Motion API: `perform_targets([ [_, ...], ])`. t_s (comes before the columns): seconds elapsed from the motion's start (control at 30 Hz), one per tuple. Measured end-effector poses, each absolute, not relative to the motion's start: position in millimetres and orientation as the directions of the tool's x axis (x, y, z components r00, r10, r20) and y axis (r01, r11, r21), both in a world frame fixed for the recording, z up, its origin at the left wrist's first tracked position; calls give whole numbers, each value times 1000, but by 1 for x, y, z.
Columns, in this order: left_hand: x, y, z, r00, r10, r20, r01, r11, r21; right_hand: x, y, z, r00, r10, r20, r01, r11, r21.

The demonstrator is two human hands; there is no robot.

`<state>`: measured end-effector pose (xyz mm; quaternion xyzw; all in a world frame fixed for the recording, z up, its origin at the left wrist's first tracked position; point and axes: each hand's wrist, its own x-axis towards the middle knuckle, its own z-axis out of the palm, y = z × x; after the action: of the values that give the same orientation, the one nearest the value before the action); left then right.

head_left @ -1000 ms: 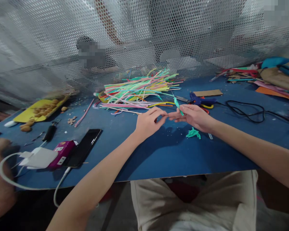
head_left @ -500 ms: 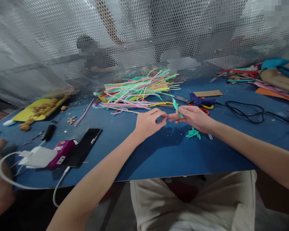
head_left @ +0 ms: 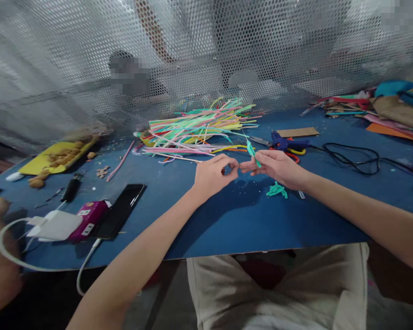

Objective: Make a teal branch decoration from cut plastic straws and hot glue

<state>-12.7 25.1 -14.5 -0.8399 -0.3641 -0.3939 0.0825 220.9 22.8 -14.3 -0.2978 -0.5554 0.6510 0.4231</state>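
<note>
My right hand point(head_left: 278, 166) pinches a short teal pipe cleaner piece point(head_left: 251, 150) between thumb and fingers. From the top of that piece a thin pale strand sticks up and to the left. Close beside the right fingertips is my left hand point(head_left: 215, 173), its thumb and forefinger closed in a ring. What the left pinch holds, if anything, is too small to make out. Below the right hand, a small heap of teal pipe cleaner pieces point(head_left: 277, 190) lies on the blue table point(head_left: 220, 229).
Behind the hands lies a pile of coloured pipe cleaners point(head_left: 199, 123). A blue glue gun point(head_left: 285, 143), scissors point(head_left: 259, 141) and a cardboard strip point(head_left: 298, 132) are at the right. At the left are a phone point(head_left: 122, 208), a purple power block point(head_left: 89, 219) and another person's arm point(head_left: 2, 261).
</note>
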Motion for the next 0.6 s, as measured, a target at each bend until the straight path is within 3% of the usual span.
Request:
perform_targets([
  [0.5, -13, 23, -10, 368, 650, 665, 681, -675, 284, 227, 25, -9, -461, 883, 85, -249, -37, -968],
  [0.6, -13, 23, -9, 354, 672, 650, 700, -652, 293, 228, 26, -9, -439, 890, 123, -174, 50, -983],
])
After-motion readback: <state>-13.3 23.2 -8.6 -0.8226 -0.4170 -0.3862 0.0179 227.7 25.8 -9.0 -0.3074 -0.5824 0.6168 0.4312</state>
